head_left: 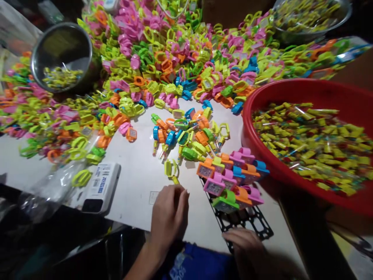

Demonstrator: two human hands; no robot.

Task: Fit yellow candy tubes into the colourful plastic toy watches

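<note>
Fingertips [183,191] of the left hand [168,212] pinch the wrapped stem [175,180] of a yellow plastic toy watch [168,168] near the white tabletop [132,198]; the right hand [246,240], grip impossible to tell, is at a black lattice plastic tray [266,233] bearing colourful watches [215,183].

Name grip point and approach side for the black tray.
Probably the bare near end of the black tray, coming from the wearer's side: toy watches crowd its far part, while the flat grid by the right hand is uncovered.

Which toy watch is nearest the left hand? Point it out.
The yellow toy watch just beyond the left hand; the other watches lie farther off, loose or on the black rack.
</note>
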